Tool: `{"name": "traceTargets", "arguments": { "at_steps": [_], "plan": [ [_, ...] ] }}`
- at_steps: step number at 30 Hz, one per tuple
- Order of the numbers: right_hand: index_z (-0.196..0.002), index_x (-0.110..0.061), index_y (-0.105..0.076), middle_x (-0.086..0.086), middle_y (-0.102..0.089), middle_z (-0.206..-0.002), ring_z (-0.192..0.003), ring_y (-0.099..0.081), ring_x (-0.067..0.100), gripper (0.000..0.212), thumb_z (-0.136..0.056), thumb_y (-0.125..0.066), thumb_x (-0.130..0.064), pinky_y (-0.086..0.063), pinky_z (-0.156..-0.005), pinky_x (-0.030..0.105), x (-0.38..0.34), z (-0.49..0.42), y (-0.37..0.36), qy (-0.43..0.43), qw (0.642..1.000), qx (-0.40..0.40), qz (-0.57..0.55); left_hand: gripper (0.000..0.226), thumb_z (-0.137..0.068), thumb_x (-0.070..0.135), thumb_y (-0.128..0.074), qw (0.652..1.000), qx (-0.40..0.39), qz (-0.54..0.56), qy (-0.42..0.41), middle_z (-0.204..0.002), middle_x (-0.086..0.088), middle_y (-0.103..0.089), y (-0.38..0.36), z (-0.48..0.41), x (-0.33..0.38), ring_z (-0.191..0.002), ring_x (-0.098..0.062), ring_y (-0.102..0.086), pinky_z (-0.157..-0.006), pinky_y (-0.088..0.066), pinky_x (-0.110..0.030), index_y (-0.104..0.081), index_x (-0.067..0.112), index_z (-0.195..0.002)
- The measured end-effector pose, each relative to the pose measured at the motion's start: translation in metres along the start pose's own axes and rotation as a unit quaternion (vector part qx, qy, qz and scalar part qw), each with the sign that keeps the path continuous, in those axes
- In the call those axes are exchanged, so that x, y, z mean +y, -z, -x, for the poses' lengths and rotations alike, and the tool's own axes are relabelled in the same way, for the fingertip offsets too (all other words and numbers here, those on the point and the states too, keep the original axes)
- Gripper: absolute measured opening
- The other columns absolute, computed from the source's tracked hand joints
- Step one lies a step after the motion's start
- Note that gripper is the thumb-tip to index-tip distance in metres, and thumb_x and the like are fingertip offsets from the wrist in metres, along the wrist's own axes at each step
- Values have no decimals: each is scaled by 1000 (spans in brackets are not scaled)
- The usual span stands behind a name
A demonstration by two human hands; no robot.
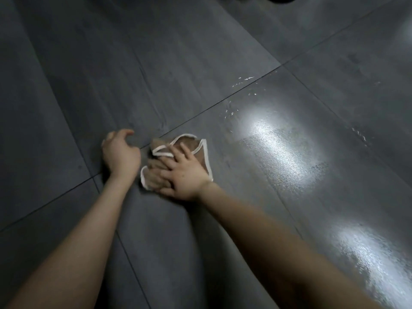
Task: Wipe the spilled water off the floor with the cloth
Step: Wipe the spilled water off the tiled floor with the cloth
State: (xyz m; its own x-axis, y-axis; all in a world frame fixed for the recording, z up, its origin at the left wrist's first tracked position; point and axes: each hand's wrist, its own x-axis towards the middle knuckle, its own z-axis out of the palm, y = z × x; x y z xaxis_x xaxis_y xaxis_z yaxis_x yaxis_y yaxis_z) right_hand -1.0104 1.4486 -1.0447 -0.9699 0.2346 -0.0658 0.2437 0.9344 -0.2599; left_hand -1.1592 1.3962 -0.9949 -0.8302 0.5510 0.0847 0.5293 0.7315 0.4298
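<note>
1. Cloth (201, 157), brown with white trim, lay crumpled on the dark tiled floor (89, 85), just left of the glare, beside a grout line.
2. Right hand (186, 175) pressed flat on it, fingers spread, not clenched, palm pinning the cloth.
3. Left hand (120, 152) rested on the floor just beside the cloth, fingers loosely curled, gripping nothing.
4. Likely soft, light, limp; would bunch when pushed. Best held by palm pressure mid-cloth.
5. Long axis ran near-to-far, tilted slightly right; folded corner pointed away.
6. Water droplets (243, 81) remained further out, apart from the cloth.
</note>
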Motion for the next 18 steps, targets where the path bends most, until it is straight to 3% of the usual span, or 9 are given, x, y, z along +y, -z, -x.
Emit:
{"name": "traceTargets", "arguments": {
  "at_steps": [2,5,14,18],
  "plan": [
    [-137,-28,-50,7,-40,-150,-145,-13,39,57,-87,-47,-56,0,-116,56,29,-8,11,-91,996,9,15,49,-69,-10,-44,1000,-10,-12,-8,-109,-28,-60,-2,1,-1,-101,-44,-55,-91,-42,-41,-64,4,-111],
    [-134,-31,-53,4,-49,-143,-141,-25,41,66,-80,-31,-63,-9,-114,58,67,15,19,-201,978,52,5,49,-70,-10,-43,1000,-21,-20,-12,-111,-27,-60,-3,5,2,-103,-43,-53,-91,-43,-41,-64,4,-111],
    [-140,-31,-46,10,-51,-140,-141,-24,40,68,-80,-30,-58,-11,-114,57,112,198,19,-443,894,66,-2,50,-65,-11,-48,994,-71,-29,-72,-112,-27,-59,-1,32,44,-104,-43,-52,-91,-40,-40,-63,2,-111],
    [-133,-23,-55,9,-55,-136,-136,-33,43,60,-79,-41,-44,-22,-109,59,100,250,18,-451,889,65,-40,49,-65,-12,-49,982,-110,-52,-145,-113,-24,-59,9,58,82,-105,-41,-50,-90,-40,-39,-63,4,-110]
  ]
}}
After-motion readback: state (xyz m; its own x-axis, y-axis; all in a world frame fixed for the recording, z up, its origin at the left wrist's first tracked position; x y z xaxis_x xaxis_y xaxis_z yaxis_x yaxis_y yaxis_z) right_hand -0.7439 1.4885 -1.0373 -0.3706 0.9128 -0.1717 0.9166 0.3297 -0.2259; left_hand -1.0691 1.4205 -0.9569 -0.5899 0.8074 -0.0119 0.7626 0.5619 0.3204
